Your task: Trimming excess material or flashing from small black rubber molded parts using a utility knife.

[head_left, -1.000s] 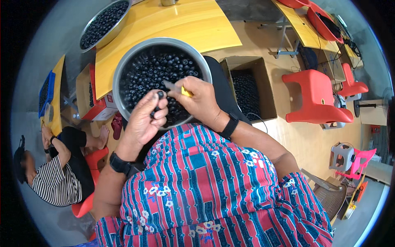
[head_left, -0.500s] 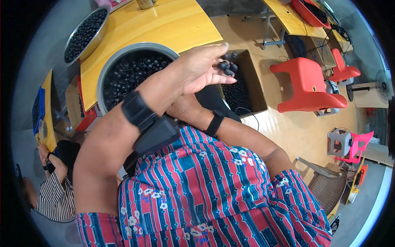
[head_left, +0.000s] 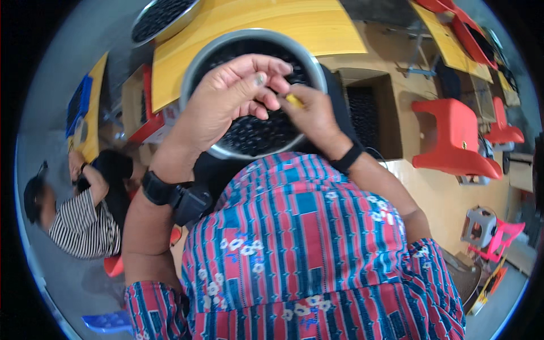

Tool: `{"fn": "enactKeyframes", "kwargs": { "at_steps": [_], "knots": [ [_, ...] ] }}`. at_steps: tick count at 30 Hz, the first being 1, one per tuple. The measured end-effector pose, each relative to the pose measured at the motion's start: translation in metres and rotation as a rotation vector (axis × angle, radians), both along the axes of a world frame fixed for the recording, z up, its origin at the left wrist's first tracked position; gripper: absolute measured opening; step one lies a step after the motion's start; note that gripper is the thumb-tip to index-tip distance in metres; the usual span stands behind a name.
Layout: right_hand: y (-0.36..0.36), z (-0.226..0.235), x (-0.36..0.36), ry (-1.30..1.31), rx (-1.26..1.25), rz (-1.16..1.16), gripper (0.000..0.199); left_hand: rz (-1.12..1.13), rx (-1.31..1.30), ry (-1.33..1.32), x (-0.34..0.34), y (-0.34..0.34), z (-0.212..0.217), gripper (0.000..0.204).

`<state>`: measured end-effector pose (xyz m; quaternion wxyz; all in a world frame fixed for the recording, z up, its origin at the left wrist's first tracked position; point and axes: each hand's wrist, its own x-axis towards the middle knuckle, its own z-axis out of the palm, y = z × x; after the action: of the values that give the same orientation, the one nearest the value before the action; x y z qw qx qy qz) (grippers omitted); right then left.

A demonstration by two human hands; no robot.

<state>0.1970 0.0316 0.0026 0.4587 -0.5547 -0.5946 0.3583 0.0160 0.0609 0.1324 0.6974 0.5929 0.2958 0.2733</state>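
Note:
My left hand [head_left: 226,96] is over a large metal basin [head_left: 195,65], its fingers loosely bent and apart, with nothing visible in them. Close beside its fingertips, my right hand [head_left: 317,116] is closed around a small yellow thing [head_left: 294,101]; the fingers cover most of it, so its kind does not show. Small, dark, rounded pieces [head_left: 258,136] fill the basin, which sits just in front of my body. To the right of the basin, a cardboard box [head_left: 391,113] holds more dark pieces [head_left: 362,110].
A yellow table [head_left: 272,17] stands beyond the basin, with another bowl [head_left: 184,22] of dark pieces at its far left. Red stools [head_left: 447,136] are on the right. A seated person [head_left: 85,221] in a striped top works at the left, near a blue tray [head_left: 79,105].
My left hand has come back from above the box to the basin, and the dark pieces at its fingers are gone. My right hand, hidden before, now shows with the yellow thing. The view has shifted.

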Motion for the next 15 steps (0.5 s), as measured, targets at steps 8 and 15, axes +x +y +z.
{"fn": "enactKeyframes", "kwargs": {
  "at_steps": [8, 15],
  "knots": [
    [0.006, 0.003, 0.012, -0.089, 0.043, -0.074, 0.014, 0.114, 0.450, 0.620, -0.049, -0.048, -0.099, 0.032],
    [0.001, 0.005, 0.015, -0.035, -0.038, -0.008, 0.015, 0.097, 0.826, 0.652, -0.041, -0.049, -0.124, 0.035]
  ]
}}
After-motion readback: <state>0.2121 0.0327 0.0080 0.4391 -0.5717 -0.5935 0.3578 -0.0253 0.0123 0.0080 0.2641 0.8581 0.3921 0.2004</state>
